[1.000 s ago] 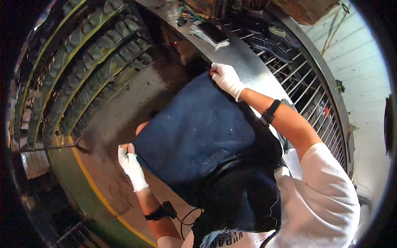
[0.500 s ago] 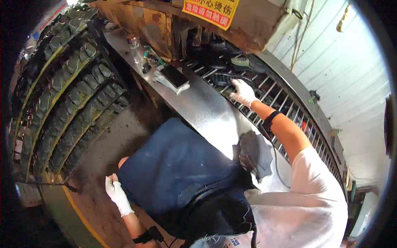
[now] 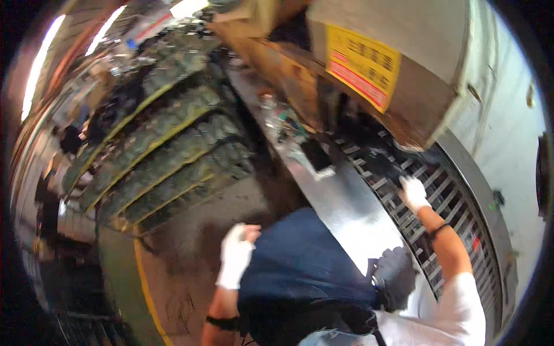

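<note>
My left hand [image 3: 235,257], in a white glove, sits at the upper left edge of a dark blue apron [image 3: 300,271] that hangs in front of me, fingers curled on its edge. In a white glove too, my right hand [image 3: 414,192] reaches out flat onto a metal grate [image 3: 450,196] under a big machine [image 3: 398,69], fingers apart, holding nothing. A black band circles each wrist. A dark grey cloth lump [image 3: 395,275] lies by my right elbow.
A shiny steel ledge [image 3: 340,202] runs along the grate, with a black flat device [image 3: 316,157] and small clutter on it. Rows of treaded tyres [image 3: 161,144] fill the left. A dirty floor with a yellow line [image 3: 144,282] lies below.
My view has tilted up toward the machine. My right hand left the apron and reached out onto the grate. My left hand rose along the apron's left edge.
</note>
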{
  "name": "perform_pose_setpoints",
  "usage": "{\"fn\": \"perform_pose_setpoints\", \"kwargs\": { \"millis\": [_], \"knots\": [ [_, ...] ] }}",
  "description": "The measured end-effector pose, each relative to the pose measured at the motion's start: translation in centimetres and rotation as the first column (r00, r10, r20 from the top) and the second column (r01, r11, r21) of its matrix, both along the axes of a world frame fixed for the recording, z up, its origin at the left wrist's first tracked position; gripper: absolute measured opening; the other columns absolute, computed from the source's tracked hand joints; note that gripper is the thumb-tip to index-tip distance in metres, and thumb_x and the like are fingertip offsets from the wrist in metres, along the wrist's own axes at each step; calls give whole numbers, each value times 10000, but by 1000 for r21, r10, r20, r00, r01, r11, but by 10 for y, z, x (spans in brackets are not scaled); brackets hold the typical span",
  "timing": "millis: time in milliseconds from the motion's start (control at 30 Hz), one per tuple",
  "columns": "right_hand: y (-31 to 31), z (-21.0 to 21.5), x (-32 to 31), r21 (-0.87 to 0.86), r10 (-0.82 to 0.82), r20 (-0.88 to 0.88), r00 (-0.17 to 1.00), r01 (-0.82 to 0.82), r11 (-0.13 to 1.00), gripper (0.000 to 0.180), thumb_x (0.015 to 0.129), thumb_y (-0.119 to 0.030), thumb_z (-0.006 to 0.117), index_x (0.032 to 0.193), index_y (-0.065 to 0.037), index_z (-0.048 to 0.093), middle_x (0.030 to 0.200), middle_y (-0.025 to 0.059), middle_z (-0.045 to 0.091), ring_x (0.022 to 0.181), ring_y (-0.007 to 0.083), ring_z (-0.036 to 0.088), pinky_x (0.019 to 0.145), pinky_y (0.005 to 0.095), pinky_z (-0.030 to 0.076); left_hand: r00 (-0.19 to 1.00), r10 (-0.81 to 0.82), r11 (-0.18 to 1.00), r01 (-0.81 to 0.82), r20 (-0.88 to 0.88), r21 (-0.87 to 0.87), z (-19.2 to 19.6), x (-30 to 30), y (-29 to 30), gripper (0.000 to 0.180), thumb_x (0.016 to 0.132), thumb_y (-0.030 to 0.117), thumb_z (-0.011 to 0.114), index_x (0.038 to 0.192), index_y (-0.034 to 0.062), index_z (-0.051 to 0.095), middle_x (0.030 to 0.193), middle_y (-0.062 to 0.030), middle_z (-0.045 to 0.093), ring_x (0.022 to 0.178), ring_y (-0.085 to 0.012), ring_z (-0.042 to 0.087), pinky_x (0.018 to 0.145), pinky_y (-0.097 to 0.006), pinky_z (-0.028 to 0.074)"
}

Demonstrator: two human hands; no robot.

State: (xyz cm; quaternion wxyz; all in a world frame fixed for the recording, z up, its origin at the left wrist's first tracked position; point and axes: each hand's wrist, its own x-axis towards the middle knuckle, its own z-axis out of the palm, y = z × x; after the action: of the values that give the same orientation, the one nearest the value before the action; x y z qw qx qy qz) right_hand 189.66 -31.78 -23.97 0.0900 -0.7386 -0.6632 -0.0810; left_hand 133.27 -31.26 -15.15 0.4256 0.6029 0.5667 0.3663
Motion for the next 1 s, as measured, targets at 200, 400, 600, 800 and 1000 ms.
{"fn": "perform_pose_setpoints", "kwargs": {
  "millis": [200,400,600,800,1000],
  "knots": [
    [-43,113,-87,-293,-100,-666,739,-136,946,311,684,-294,668,707,8,595,568,106,525,551,210,541,573,362,453,846,-444,837,509,-295,202,44,80,-23,627,792,230,760,1353,72,531,1322,-154,550,1135,-300,579,944,-404,483],
    [-80,215,-232,-322,-426,-791,-438,-295,900,383,936,-381,604,822,-18,651,764,30,662,702,120,624,612,247,492,735,-158,491,638,-659,593,51,97,-50,863,680,177,785,1457,125,413,1422,-102,484,1351,-325,433,1074,-445,409],
    [7,160,-191,-370,166,-799,578,-689,624,628,841,-463,707,1123,93,633,1005,164,713,921,227,690,842,346,547,844,-362,886,444,397,-136,24,66,-60,295,949,287,653,1110,41,621,851,10,621,758,-79,538,664,-263,446],
    [88,68,-20,-288,113,-403,908,-243,926,804,670,-277,869,1310,40,501,1265,206,611,1185,269,582,994,380,466,900,-102,829,312,424,-464,-103,55,-106,495,959,427,607,1228,11,593,1079,-11,642,961,-97,553,856,-262,454],
    [138,-36,69,-197,2,-446,895,-100,975,863,615,-361,866,1309,11,513,1256,229,600,1186,308,570,1001,405,449,915,-99,764,321,391,-560,-103,63,-87,396,962,444,599,1001,50,612,875,33,532,820,-96,462,752,-252,399]
  ]
}}
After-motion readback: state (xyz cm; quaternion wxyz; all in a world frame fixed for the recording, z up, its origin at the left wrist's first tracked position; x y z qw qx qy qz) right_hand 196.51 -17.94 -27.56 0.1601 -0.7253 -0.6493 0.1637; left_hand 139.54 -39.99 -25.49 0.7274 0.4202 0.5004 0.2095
